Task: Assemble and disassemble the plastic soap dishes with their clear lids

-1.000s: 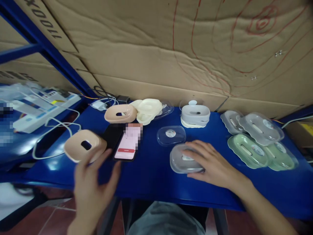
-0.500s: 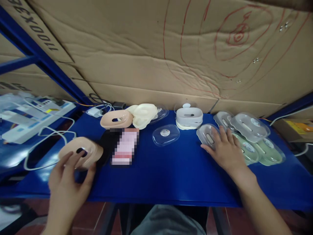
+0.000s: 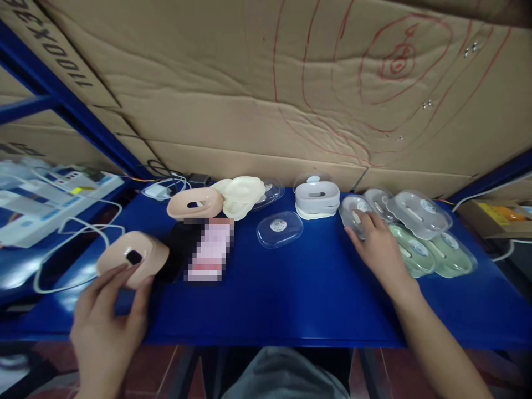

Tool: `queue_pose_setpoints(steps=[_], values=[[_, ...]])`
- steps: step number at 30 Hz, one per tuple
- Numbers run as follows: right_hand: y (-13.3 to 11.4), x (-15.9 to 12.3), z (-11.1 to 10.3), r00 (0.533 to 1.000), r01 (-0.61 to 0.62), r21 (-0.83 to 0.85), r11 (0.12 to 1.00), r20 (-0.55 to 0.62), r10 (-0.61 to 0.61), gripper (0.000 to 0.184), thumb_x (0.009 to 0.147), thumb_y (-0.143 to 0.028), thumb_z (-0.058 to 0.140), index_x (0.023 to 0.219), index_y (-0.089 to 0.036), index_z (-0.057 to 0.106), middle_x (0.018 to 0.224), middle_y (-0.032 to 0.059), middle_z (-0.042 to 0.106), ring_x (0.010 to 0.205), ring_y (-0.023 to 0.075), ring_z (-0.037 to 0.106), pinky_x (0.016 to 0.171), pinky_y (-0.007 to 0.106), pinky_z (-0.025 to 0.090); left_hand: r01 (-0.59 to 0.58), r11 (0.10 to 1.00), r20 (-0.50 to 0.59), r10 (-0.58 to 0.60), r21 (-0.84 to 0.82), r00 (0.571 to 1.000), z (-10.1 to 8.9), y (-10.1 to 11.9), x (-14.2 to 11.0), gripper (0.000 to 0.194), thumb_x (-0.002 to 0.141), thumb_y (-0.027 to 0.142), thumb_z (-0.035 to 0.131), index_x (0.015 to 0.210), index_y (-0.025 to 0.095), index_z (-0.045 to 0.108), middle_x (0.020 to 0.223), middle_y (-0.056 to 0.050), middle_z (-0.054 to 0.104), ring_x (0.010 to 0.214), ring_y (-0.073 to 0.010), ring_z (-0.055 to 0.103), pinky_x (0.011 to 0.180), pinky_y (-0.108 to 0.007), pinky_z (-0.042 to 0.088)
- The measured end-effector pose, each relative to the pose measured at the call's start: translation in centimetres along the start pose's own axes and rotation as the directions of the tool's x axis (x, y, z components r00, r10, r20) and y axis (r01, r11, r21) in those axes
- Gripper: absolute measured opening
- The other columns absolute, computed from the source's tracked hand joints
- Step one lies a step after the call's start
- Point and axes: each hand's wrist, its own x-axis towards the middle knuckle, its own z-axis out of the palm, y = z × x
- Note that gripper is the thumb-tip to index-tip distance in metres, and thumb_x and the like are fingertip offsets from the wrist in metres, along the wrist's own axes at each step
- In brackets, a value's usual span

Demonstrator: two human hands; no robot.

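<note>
My left hand (image 3: 106, 318) has its thumb and fingers around the near side of a peach soap box (image 3: 152, 252), a rounded shell with an oval hole in its top. At the right, my right hand (image 3: 386, 257) rests its fingers over a grey soap dish (image 3: 349, 213) with a clear cover, thumb along its near edge. The hand partly hides that dish. Close beside it lie another grey covered dish (image 3: 419, 213) and green covered dishes (image 3: 457, 257). A loose clear lid (image 3: 280, 235) with a round sticker lies mid-table.
Toward the back stand a second peach box (image 3: 177, 205), cream trays (image 3: 243, 191) and a light grey box (image 3: 318, 194) on a cream piece. A phone with a blurred screen (image 3: 210, 249) lies left of centre. White cables and power strips (image 3: 95, 202) crowd the left; cardboard (image 3: 233, 122) walls the back.
My right hand has slid the grey dish a little away from me, closer to the other grey dishes, and its fingers have drawn together. My left hand stays at the peach box. The view has shifted slightly.
</note>
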Motion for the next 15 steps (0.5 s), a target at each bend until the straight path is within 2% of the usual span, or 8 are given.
queue_pose_setpoints(steps=[2, 4, 6, 7, 9, 12, 14, 15], values=[[-0.1, 0.2, 0.0, 0.999, 0.017, 0.080, 0.997, -0.029, -0.015, 0.057, 0.109, -0.045, 0.047, 0.155, -0.013, 0.049, 0.152, 0.0261, 0.055, 0.139, 0.0426, 0.057, 0.110, 0.061, 0.054, -0.040, 0.998, -0.032, 0.039, -0.039, 0.999, -0.6, 1.2, 0.0, 0.050, 0.095, 0.035, 0.078, 0.144, 0.040, 0.066, 0.137, -0.003, 0.072, 0.128, -0.0358, 0.069, 0.113, -0.057, 0.055], [-0.7, 0.2, -0.1, 0.997, 0.080, 0.127, 0.989, -0.028, -0.077, 0.058, 0.109, -0.044, 0.047, 0.161, -0.017, 0.044, 0.160, 0.0239, 0.049, 0.148, 0.0417, 0.051, 0.116, 0.062, 0.050, -0.091, 0.990, -0.012, 0.090, -0.104, 0.996, -1.0, 3.3, -0.3, 0.052, 0.096, 0.031, 0.077, 0.145, 0.039, 0.064, 0.133, -0.004, 0.073, 0.125, -0.0351, 0.070, 0.113, -0.058, 0.055], [-1.7, 0.1, -0.1, 0.986, 0.164, 0.164, 0.973, -0.016, -0.163, 0.059, 0.110, -0.041, 0.048, 0.164, -0.021, 0.040, 0.162, 0.0209, 0.048, 0.150, 0.0392, 0.050, 0.120, 0.062, 0.047, -0.152, 0.965, 0.089, 0.174, -0.213, 0.981, -1.1, 6.0, -1.1, 0.050, 0.098, 0.025, 0.073, 0.146, 0.038, 0.062, 0.131, -0.005, 0.072, 0.123, -0.0326, 0.070, 0.113, -0.056, 0.055], [-2.2, 0.1, 0.0, 0.979, 0.202, 0.179, 0.963, -0.015, -0.203, 0.059, 0.110, -0.039, 0.048, 0.166, -0.023, 0.038, 0.162, 0.0197, 0.049, 0.150, 0.0380, 0.050, 0.121, 0.061, 0.047, -0.217, 0.933, 0.152, 0.268, -0.289, 0.951, -0.9, 7.6, -1.5, 0.048, 0.100, 0.021, 0.071, 0.144, 0.038, 0.062, 0.130, -0.005, 0.072, 0.123, -0.0300, 0.070, 0.111, -0.053, 0.057], [-3.0, 0.0, 0.5, 0.963, 0.266, 0.199, 0.943, -0.022, -0.267, 0.061, 0.110, -0.036, 0.049, 0.168, -0.025, 0.034, 0.163, 0.0183, 0.049, 0.151, 0.0363, 0.050, 0.122, 0.060, 0.046, -0.345, 0.816, 0.242, 0.492, -0.464, 0.837, -0.4, 10.5, -2.4, 0.042, 0.102, 0.015, 0.065, 0.138, 0.035, 0.064, 0.129, -0.004, 0.074, 0.126, -0.0256, 0.070, 0.115, -0.046, 0.057], [-3.2, 0.0, 1.6, 0.945, 0.323, 0.203, 0.924, -0.013, -0.328, 0.067, 0.110, -0.033, 0.048, 0.172, -0.026, 0.025, 0.171, 0.0169, 0.041, 0.158, 0.0361, 0.041, 0.126, 0.062, 0.039, -0.375, 0.668, 0.352, 0.693, -0.643, 0.629, 0.7, 13.8, -3.1, 0.039, 0.104, 0.010, 0.055, 0.138, 0.027, 0.062, 0.135, -0.007, 0.072, 0.140, -0.0244, 0.063, 0.124, -0.047, 0.051], [-2.8, 0.2, 2.3, 0.942, 0.328, 0.192, 0.925, 0.003, -0.335, 0.069, 0.110, -0.031, 0.046, 0.173, -0.027, 0.019, 0.174, 0.0158, 0.036, 0.162, 0.0358, 0.034, 0.128, 0.065, 0.034, -0.352, 0.639, 0.406, 0.734, -0.684, 0.544, 1.4, 14.8, -3.1, 0.040, 0.102, 0.007, 0.051, 0.135, 0.025, 0.063, 0.141, -0.008, 0.069, 0.146, -0.0251, 0.058, 0.126, -0.049, 0.050], [-2.6, 0.3, 2.6, 0.943, 0.325, 0.184, 0.927, 0.011, -0.333, 0.069, 0.110, -0.031, 0.045, 0.174, -0.027, 0.018, 0.175, 0.0153, 0.035, 0.163, 0.0353, 0.033, 0.129, 0.066, 0.031, -0.347, 0.646, 0.425, 0.733, -0.680, 0.531, 1.6, 15.0, -3.1, 0.040, 0.101, 0.007, 0.050, 0.135, 0.025, 0.063, 0.145, -0.008, 0.066, 0.148, -0.0261, 0.055, 0.126, -0.051, 0.049]])
